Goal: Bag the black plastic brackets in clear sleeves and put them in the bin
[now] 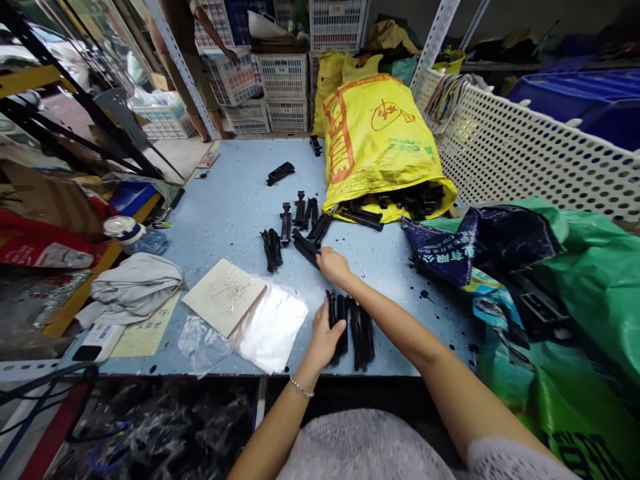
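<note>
My right hand (334, 267) reaches across the table with its fingers closed on the near end of a long black plastic part (305, 248). Nearer to me, my left hand (325, 339) grips a small row of similar black plastic parts (341, 333), its thumb over them and its fingers along their left side. Right beside that row lies another bunch of black parts (362, 337). Beyond my right hand, several more are scattered, among them a pair (271, 250) and single pieces (285, 223). A yellow woven sack (385, 133) lies with its mouth towards me, black parts showing inside.
To the left lie a cardboard square with thin wires (224, 297), clear plastic bags (275, 323), a grey cloth (135, 287) and a bottle (135, 235). Green sacking (590, 267) and a white perforated basket (530, 140) border the right. Behind the table, a person stands by stacked crates (285, 77).
</note>
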A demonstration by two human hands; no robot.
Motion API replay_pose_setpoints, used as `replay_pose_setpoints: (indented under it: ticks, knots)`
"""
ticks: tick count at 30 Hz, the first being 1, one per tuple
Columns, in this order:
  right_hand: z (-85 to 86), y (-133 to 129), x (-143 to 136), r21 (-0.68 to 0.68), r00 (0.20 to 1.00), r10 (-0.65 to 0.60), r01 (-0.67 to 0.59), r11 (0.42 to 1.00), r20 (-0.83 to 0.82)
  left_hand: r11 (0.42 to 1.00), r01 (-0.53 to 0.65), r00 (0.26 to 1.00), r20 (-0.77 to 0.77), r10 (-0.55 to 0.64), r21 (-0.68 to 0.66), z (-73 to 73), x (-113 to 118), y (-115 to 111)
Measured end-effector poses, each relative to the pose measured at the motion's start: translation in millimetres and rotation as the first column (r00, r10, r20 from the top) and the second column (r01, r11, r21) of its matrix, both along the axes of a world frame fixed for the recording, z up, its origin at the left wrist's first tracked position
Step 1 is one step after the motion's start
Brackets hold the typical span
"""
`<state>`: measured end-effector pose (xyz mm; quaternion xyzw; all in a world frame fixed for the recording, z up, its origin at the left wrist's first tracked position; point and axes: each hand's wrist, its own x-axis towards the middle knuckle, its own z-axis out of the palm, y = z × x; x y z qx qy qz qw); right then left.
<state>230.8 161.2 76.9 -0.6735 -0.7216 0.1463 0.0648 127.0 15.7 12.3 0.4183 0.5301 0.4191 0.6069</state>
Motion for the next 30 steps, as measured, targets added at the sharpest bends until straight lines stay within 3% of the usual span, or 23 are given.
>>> replay_pose_setpoints:
  ticks: [3,6,7,9,11,13,15,16,19,21,24,26,27,29,30]
  knots:
    - [-1.9,-38,-5,0.055,0.998,0.068,-0.067,0.996,-0.016,0.991,-0.136,0.985,0.108,0.134,0.015,16.8,-18,29]
    - [2.7,-85,5,0.156,0.925,0.365,-0.348,0.924,-0.103,0.962,-0.272,0.914,0.317,0.255,0.009,41.8,-35,53]
    - [5.9,-94,10,0.197,0.884,0.444,-0.414,0.889,-0.148,0.965,-0.260,0.906,0.348,0.240,0.013,49.7,-38,56]
    - [12.4,-97,20,0.295,0.859,0.471,-0.406,0.865,-0.200,0.991,-0.134,0.933,0.341,0.120,0.018,63.0,-40,52]
    - [15.4,-83,29,0.410,0.891,0.423,-0.328,0.851,-0.164,1.000,0.028,0.936,0.350,-0.025,-0.003,72.4,-38,41]
    - [12.7,-63,34,0.487,0.892,0.445,-0.351,0.799,-0.086,0.990,0.141,0.910,0.395,-0.126,-0.009,78.2,-35,29]
    - [5.7,-49,32,0.504,0.862,0.500,-0.397,0.767,-0.082,0.987,0.161,0.892,0.425,-0.153,0.018,81.2,-31,21]
    - [1.8,-46,29,0.498,0.860,0.494,-0.374,0.782,-0.129,0.989,0.142,0.894,0.424,-0.145,0.038,81.8,-29,18]
    - [-4.3,-50,13,0.366,0.854,0.320,-0.166,0.916,-0.412,0.991,0.071,0.936,0.335,-0.104,0.109,79.2,-26,17]
    - [0.8,-57,5,0.189,0.763,0.173,-0.068,0.980,-0.623,0.977,0.068,0.976,0.188,-0.108,0.204,72.7,-26,18]
    - [24.6,-65,6,0.068,0.600,0.086,-0.053,0.996,-0.795,0.909,0.065,0.988,-0.158,0.001,0.411,58.1,-29,21]
    - [46.1,-70,13,0.167,0.607,0.136,-0.005,0.986,-0.783,0.881,-0.011,0.941,-0.294,0.170,0.473,50.1,-33,25]
    - [56.2,-73,16,0.253,0.644,0.172,0.035,0.967,-0.746,0.894,-0.065,0.934,-0.288,0.211,0.443,48.4,-35,27]
    - [70.1,-83,19,0.449,0.730,0.259,0.073,0.890,-0.632,0.970,-0.082,0.987,-0.120,0.111,0.229,52.0,-39,34]
    - [72.4,-89,18,0.540,0.767,0.315,0.048,0.840,-0.558,0.996,-0.010,0.999,0.042,0.006,0.090,57.8,-41,39]
